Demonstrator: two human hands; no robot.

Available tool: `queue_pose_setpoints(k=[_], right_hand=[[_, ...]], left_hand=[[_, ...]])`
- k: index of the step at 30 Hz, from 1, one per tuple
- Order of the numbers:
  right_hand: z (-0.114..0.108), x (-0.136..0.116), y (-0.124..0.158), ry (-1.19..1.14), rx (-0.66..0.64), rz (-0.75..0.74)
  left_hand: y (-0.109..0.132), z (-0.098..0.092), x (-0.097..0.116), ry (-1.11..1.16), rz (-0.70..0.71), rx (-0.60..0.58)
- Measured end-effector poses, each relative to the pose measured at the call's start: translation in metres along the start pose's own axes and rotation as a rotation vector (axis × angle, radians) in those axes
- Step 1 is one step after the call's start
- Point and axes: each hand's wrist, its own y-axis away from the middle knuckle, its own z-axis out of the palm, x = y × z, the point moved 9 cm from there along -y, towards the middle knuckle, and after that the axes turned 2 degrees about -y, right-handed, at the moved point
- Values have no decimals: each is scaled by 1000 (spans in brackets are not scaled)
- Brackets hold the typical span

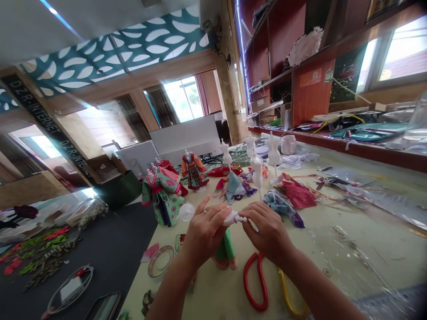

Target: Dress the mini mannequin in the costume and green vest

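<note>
My left hand (208,226) is wrapped round a small white dress-form mannequin (231,218), held lying sideways above the table. My right hand (265,229) pinches at its knobbed neck end. Just below my left hand is a green garment (225,253) with a pinkish hem; whether the hand also grips it I cannot tell. Red-handled scissors (246,284) lie below my right hand, their blades out of sight. Beyond my hands stand several bare white mannequins (256,171). A miniature green flowered robe (163,195) and an orange-and-dark costume (193,171) are dressed on stands to the left.
Roll of tape (161,261) lies left of my forearm, and a yellow loop-shaped handle (290,295) beside the right one. Fabric pieces (296,191) are heaped behind my right hand. Clear plastic (353,249) covers the right side. A phone (104,306) rests on the dark surface at left.
</note>
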Motion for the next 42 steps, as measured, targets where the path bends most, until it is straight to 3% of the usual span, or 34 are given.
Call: queue_pose_setpoints(k=[9, 18, 26, 32, 38, 42], right_hand=[[-3, 6, 0, -135, 22, 78], [-1, 9, 0, -114, 15, 100], [0, 22, 2, -302, 43, 259], [0, 18, 2, -349, 26, 250], [-2, 19, 2, -345, 26, 283], [1, 13, -2, -435, -53, 241]], left_hand=[[0, 1, -4, 87, -32, -4], [3, 6, -6, 103, -39, -21], [4, 8, -21, 300, -175, -17], [6, 11, -29, 406, -261, -49], [8, 12, -30, 459, -257, -83], [9, 12, -29, 486, -245, -112]])
